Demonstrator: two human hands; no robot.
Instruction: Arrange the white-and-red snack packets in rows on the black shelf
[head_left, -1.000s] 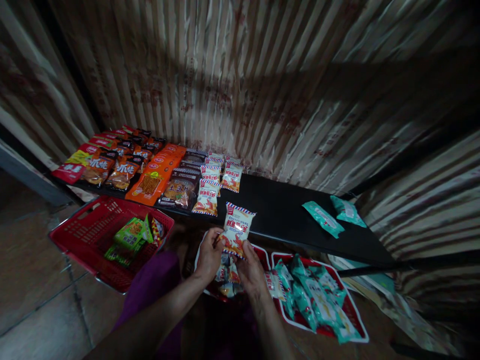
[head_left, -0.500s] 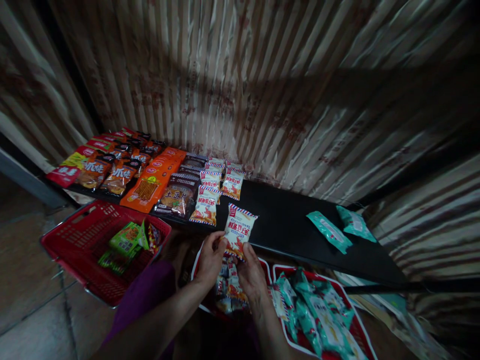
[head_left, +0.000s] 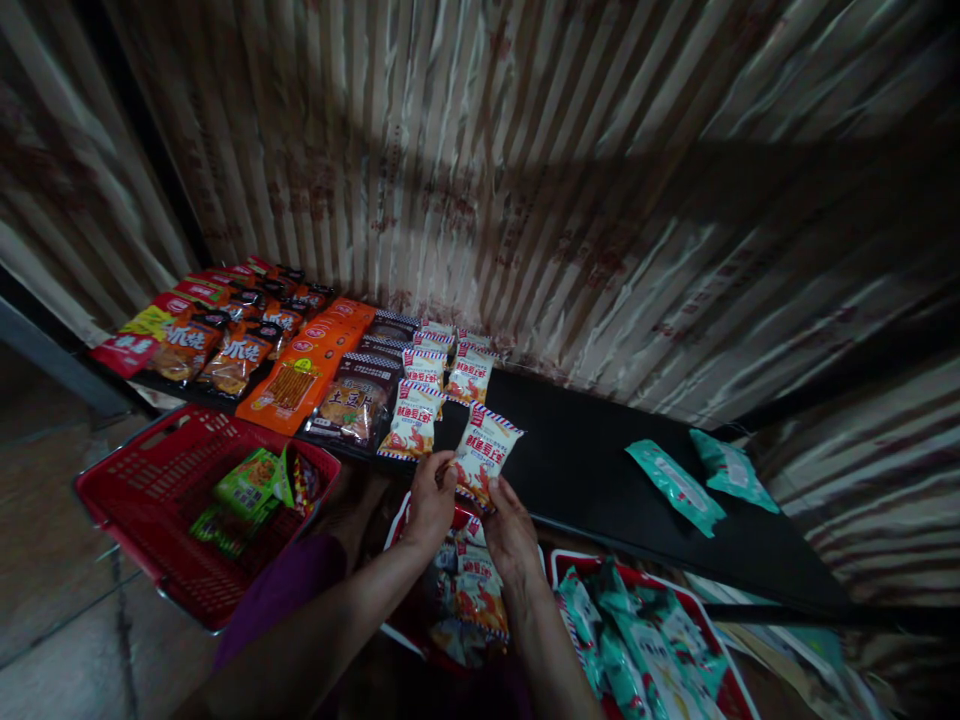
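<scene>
Below, dark tiled floor (head_left: 60, 650); above, black shelf (head_left: 592, 450).

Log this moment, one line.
left hand: holds white snack bag | right hand: holds same bag | black shelf: snack rows left, teal bags right | red basket: green packs inside

Plain purple clothing (head_left: 281, 595) shows below and to the left of the left grip (head_left: 448, 468); both forearms (head_left: 341, 618) are bare.
</scene>
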